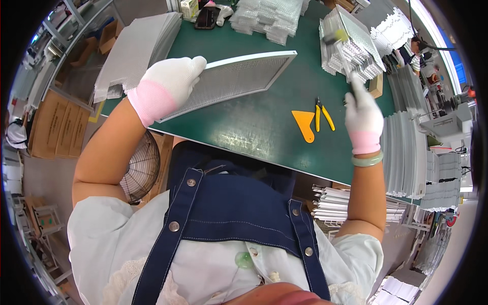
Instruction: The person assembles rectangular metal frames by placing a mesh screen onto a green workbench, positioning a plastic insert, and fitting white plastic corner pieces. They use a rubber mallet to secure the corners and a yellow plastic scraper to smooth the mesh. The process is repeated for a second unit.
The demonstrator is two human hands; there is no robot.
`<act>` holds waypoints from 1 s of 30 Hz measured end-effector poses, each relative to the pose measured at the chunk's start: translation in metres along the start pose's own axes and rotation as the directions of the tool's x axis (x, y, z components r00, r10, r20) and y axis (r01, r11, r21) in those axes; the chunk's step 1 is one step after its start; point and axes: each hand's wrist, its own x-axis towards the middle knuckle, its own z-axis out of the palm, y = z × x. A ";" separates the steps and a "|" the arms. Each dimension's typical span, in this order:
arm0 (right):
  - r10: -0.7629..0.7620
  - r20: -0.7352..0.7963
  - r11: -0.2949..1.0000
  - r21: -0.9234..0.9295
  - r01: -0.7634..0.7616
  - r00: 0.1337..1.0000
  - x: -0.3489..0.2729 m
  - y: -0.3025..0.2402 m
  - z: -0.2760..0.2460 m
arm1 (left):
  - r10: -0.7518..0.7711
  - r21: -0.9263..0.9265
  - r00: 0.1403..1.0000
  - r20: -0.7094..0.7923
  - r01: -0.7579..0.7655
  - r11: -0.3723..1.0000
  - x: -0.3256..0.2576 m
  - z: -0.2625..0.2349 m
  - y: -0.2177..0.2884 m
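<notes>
My left hand (170,86), in a white glove with a pink cuff, is closed on the upper left edge of a white-framed mesh panel (231,81). The panel is tilted up over the green table, its lower left corner close to the near edge. On the right, my gloved right hand (364,117) grips the handle of a small mallet (335,37). Motion blurs its head, which has a yellowish end. Between the panel and my right hand lie an orange-yellow scraper (304,124) and cutting pliers with yellow handles (324,117).
Stacked mesh sheets stand at the far left (134,48), far middle (269,18) and far right (353,43) of the green table (244,129). A dark phone (207,18) lies at the back. A fan (140,168) stands below left; white frame strips (335,206) are below right.
</notes>
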 end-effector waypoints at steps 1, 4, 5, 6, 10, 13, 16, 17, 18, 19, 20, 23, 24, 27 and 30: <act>-0.035 -0.184 0.990 0.125 0.059 0.982 0.007 -0.003 0.001 | -0.015 0.007 1.000 -0.003 0.015 1.000 -0.002 0.000 0.001; -0.147 0.012 0.987 0.065 0.146 0.989 0.011 -0.011 0.000 | -0.003 0.017 1.000 -0.016 0.003 1.000 -0.001 0.001 0.003; -0.105 0.240 0.992 -0.041 0.118 0.965 0.009 -0.012 0.002 | 0.013 0.010 1.000 -0.023 -0.013 1.000 -0.002 0.001 0.003; 0.082 0.398 0.972 -0.234 0.014 0.914 0.015 -0.023 -0.010 | 0.029 0.004 0.999 -0.031 -0.029 1.000 -0.004 0.000 0.002; 0.128 0.324 0.992 -0.036 -0.123 0.937 -0.019 0.018 0.012 | -0.078 0.062 0.990 -0.113 0.086 0.994 -0.004 0.000 0.020; 0.177 0.295 0.967 0.126 -0.222 0.939 -0.038 0.017 0.031 | -0.086 0.086 0.996 -0.024 0.088 0.992 -0.006 0.020 0.067; 0.255 0.442 0.948 0.061 -0.312 0.860 -0.060 0.018 0.044 | 0.078 -0.171 0.961 0.266 -0.032 0.985 -0.009 0.043 0.102; 0.254 0.457 0.947 0.063 -0.316 0.852 -0.070 0.023 0.053 | 0.075 -0.223 0.948 0.310 -0.004 0.975 -0.010 0.042 0.105; 0.292 0.510 0.940 0.004 -0.342 0.809 -0.080 0.025 0.056 | 0.032 -0.275 0.954 0.298 0.054 0.960 -0.011 0.043 0.102; 0.310 0.538 0.934 -0.016 -0.358 0.784 -0.090 0.029 0.061 | -0.012 -0.326 0.957 0.290 0.110 0.939 -0.014 0.045 0.094; 0.312 0.543 0.933 -0.020 -0.360 0.780 -0.102 0.033 0.066 | -0.059 -0.302 0.964 0.260 0.139 0.943 -0.017 0.057 0.079; 0.356 0.533 0.915 -0.030 -0.403 0.767 -0.118 0.038 0.068 | -0.210 -0.228 0.954 0.213 0.257 0.939 -0.024 0.089 0.029; 0.370 0.525 0.908 -0.030 -0.418 0.767 -0.119 0.037 0.069 | -0.217 -0.172 0.962 0.165 0.244 0.954 -0.026 0.100 0.013; 0.297 0.487 0.942 -0.010 -0.335 0.821 -0.119 0.035 0.068 | -0.229 0.020 0.973 0.037 0.228 0.973 -0.028 0.146 -0.020; 0.254 0.333 0.963 0.000 -0.270 0.908 -0.107 0.024 0.060 | -0.236 0.016 0.972 -0.022 0.236 0.972 -0.032 0.186 -0.037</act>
